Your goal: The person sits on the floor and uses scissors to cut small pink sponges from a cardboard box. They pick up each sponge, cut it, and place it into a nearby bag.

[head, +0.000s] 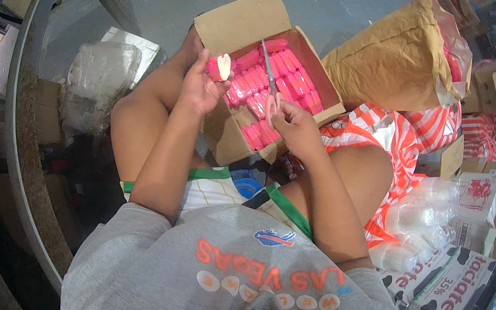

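Note:
My left hand [205,86] holds a small pink-wrapped bundle [218,68] with a pale, whitish end facing up, over the left edge of the box. In my right hand [292,122] is a pair of scissors [269,74] with pink handles; the blades look closed and point away from me over the box. The open cardboard box [226,138] stands between my legs, its far flap raised. Rows of shiny pink-wrapped packs [295,82] fill much of it, and bare cardboard shows near its front left part.
A large brown paper sack [383,55] leans at the box's right. Red-and-white striped plastic bags [402,154], clear plastic cups [427,210] and printed cartons [455,282] lie at my right. A metal frame [22,121] and a plastic-wrapped bundle [103,75] stand at left.

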Available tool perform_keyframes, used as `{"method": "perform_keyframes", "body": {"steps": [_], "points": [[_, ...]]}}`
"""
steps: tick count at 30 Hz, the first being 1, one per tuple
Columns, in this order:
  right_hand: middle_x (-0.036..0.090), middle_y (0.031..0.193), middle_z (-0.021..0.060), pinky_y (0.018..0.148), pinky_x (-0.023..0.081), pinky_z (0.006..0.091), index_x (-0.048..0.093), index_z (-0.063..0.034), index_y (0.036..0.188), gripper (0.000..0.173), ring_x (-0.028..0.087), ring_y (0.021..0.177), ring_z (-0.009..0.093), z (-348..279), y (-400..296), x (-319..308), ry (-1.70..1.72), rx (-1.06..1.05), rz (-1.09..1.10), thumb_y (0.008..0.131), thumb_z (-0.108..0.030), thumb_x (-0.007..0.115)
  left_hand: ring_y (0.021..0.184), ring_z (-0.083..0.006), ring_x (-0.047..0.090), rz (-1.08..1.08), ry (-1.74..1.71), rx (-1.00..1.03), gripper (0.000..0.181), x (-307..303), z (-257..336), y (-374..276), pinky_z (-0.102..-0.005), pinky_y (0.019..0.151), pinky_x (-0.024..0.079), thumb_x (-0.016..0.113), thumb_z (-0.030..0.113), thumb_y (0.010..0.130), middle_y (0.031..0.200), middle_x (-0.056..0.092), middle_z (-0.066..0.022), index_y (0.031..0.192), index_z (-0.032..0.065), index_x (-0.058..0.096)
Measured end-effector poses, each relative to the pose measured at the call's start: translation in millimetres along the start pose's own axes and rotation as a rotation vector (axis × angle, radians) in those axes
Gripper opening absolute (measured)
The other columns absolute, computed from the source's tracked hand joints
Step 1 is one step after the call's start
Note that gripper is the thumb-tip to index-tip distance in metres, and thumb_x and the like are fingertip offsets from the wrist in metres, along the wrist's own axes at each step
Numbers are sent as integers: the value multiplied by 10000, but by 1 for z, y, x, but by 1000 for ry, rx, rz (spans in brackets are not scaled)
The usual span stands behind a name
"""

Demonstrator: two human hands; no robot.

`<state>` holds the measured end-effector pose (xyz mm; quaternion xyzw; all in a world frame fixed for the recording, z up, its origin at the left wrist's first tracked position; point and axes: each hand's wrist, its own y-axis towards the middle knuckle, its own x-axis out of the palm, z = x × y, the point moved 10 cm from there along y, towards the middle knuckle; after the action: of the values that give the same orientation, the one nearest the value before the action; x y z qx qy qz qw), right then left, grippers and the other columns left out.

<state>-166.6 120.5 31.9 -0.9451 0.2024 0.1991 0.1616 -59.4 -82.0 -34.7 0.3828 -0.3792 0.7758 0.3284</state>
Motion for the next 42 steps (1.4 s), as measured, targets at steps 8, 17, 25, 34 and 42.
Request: {"method": "perform_keyframes", "body": {"steps": [8,17,25,34,42], "points": [[645,854,259,780,502,448,637,13,964,374,657,841,399,-24,-3,-3,55,-70,19,985,-359,609,805,-259,697,338,-82,7,360,-43,1,-1,-398,717,631,668,446,954,913,702,-86,992,89,638],[706,931,229,739,555,467,636,-28,1066,423,710,851,413,-62,-20,-21,-221,-111,367,922,-422,695,851,-244,703,337,-189,40,251,-49,2,0,-381,737,638,653,355,963,890,710,-57,944,105,664],[722,801,117,663,565,430,761,-139,1007,317,706,745,328,-94,-30,-19,-307,-411,433,817,-392,761,749,-234,701,357,-153,83,205,-60,8,6,-366,693,642,664,293,953,851,706,-63,901,96,636],[682,732,105,584,528,426,804,-220,960,234,679,689,300,-97,-35,-14,-496,-471,463,791,-381,783,759,-257,711,357,-85,79,157,-56,5,7,-391,709,642,666,217,946,830,700,-88,901,69,638],[687,742,110,598,534,442,798,-216,970,262,682,706,315,-95,-32,-10,-513,-451,434,797,-411,770,754,-244,703,342,-59,66,165,-54,3,8,-392,716,633,662,223,945,799,683,-86,879,74,634]]}}
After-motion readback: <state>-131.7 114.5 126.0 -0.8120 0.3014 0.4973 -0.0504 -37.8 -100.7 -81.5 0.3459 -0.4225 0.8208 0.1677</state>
